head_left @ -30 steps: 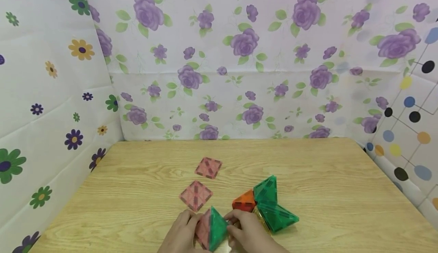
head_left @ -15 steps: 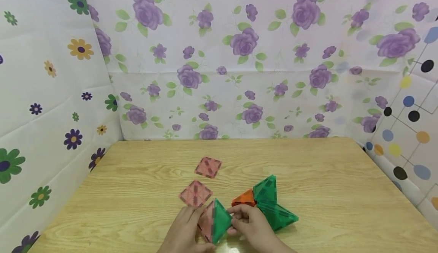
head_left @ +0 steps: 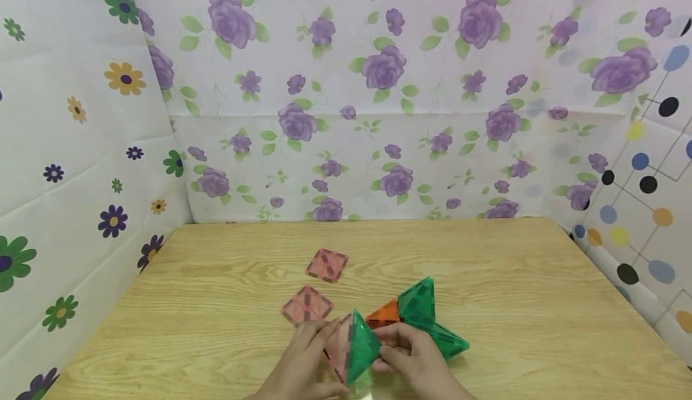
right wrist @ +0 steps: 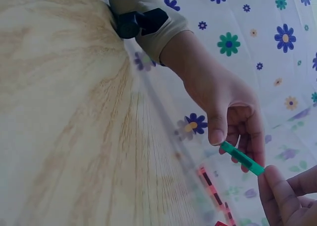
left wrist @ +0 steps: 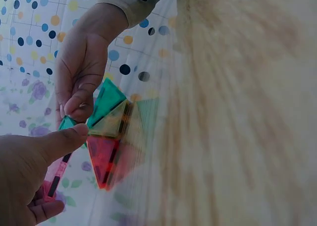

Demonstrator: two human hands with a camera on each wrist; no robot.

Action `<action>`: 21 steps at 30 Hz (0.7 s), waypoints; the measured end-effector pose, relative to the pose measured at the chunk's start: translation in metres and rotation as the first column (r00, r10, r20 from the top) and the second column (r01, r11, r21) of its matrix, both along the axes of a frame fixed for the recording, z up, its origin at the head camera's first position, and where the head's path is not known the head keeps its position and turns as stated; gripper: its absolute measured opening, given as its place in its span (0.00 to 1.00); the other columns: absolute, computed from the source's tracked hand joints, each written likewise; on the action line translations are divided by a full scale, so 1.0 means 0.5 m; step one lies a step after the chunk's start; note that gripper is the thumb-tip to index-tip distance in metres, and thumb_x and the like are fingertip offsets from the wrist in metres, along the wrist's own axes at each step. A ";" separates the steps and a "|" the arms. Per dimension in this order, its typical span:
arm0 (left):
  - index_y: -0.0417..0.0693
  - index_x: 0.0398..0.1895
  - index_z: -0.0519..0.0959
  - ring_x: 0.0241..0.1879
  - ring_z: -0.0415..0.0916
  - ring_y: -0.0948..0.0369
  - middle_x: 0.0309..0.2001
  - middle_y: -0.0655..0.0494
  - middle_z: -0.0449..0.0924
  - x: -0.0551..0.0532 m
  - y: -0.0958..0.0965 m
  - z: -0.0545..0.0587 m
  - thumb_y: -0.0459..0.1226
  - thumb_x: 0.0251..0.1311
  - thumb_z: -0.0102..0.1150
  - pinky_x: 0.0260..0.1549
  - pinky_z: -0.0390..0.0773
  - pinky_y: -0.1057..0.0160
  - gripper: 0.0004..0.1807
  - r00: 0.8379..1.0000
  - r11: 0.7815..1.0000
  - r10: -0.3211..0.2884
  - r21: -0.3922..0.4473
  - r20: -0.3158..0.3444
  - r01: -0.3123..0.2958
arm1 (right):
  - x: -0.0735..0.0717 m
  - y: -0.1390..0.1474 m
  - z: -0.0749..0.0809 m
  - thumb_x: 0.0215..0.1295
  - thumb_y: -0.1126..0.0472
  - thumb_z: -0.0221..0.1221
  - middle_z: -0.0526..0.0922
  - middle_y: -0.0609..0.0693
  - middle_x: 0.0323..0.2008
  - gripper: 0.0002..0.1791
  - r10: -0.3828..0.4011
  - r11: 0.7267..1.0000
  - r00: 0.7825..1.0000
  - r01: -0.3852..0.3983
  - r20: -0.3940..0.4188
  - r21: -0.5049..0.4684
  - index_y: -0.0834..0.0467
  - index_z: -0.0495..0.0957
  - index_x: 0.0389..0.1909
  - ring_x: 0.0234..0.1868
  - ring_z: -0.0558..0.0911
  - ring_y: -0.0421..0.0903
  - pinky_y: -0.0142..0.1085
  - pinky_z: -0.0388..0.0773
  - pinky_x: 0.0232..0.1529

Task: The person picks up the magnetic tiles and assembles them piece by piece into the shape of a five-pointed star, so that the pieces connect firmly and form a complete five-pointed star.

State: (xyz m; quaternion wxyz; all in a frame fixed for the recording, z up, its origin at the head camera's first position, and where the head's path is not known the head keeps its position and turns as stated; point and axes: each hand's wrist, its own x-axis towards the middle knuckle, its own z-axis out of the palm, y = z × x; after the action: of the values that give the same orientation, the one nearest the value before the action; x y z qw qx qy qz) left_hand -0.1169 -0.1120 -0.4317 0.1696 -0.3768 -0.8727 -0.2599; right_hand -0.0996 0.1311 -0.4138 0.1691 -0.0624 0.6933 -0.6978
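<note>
My left hand [head_left: 303, 358] holds a translucent pink magnetic tile [head_left: 339, 346] by its left side, thumb at the near corner. A green triangular magnetic tile [head_left: 363, 349] meets the pink one along an upright-looking edge, and both are tilted up off the table. The fingers and thumb of my right hand [head_left: 413, 352] pinch the green tile's right corner. Just beyond that hand stands a joined cluster of tiles with green triangles [head_left: 418, 304] and an orange one [head_left: 384, 315]. In the left wrist view, the cluster also shows a yellow triangle [left wrist: 110, 124] and a red one [left wrist: 102, 156].
Two pink diamond-lying tiles rest flat on the wooden table [head_left: 216, 304]: a far tile [head_left: 327, 265] and a nearer tile [head_left: 307, 306] just beyond my left hand. Flower-patterned cloth [head_left: 346, 160] rises behind the table, with patterned cloths at both sides.
Both hands have moved a little to the right and away from me, carrying the pink and green tiles closer to the cluster. The flat pink tiles have stayed put.
</note>
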 end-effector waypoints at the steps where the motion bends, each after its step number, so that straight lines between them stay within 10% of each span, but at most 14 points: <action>1: 0.35 0.60 0.72 0.47 0.68 0.63 0.51 0.55 0.73 -0.001 0.002 -0.001 0.55 0.38 0.76 0.41 0.77 0.67 0.48 0.999 1.000 -0.015 0.010 -0.030 0.016 | 0.003 0.003 0.001 0.68 0.67 0.55 0.82 0.56 0.44 0.20 -0.001 1.000 1.000 0.001 0.001 -0.002 0.72 0.70 0.57 0.40 0.85 0.46 0.33 0.83 0.43; 11: 0.33 0.64 0.68 0.46 0.71 0.62 0.51 0.50 0.72 -0.001 0.022 -0.007 0.48 0.41 0.75 0.41 0.79 0.68 0.47 0.974 0.964 -0.221 0.141 -0.056 0.227 | 0.037 0.042 -0.009 0.65 0.65 0.58 0.80 0.54 0.43 0.24 -0.044 0.997 0.994 0.049 0.096 -0.053 0.73 0.68 0.58 0.40 0.84 0.45 0.34 0.83 0.44; 15: 0.30 0.64 0.67 0.46 0.75 0.60 0.51 0.48 0.71 0.002 0.031 -0.009 0.44 0.47 0.73 0.42 0.81 0.68 0.44 0.953 0.942 -0.297 0.184 0.069 0.280 | 0.045 0.059 -0.019 0.65 0.61 0.60 0.81 0.53 0.43 0.27 -0.036 0.997 0.994 0.042 0.103 -0.060 0.73 0.68 0.59 0.41 0.84 0.44 0.34 0.83 0.43; 21: 0.33 0.66 0.66 0.49 0.76 0.61 0.52 0.44 0.72 0.005 0.049 0.006 0.40 0.50 0.72 0.46 0.80 0.69 0.41 0.858 0.939 -0.332 0.227 0.392 0.259 | 0.047 0.084 -0.040 0.66 0.60 0.59 0.81 0.51 0.41 0.29 0.002 0.998 0.994 0.005 0.112 -0.060 0.75 0.65 0.61 0.41 0.84 0.43 0.34 0.83 0.44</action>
State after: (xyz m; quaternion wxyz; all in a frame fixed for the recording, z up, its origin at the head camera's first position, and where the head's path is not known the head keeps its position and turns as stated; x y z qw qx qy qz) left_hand -0.1142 -0.0877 -0.4289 -0.0352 -0.4253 -0.7953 -0.4305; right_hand -0.0759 0.1733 -0.4336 0.2055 -0.0276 0.6614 -0.7208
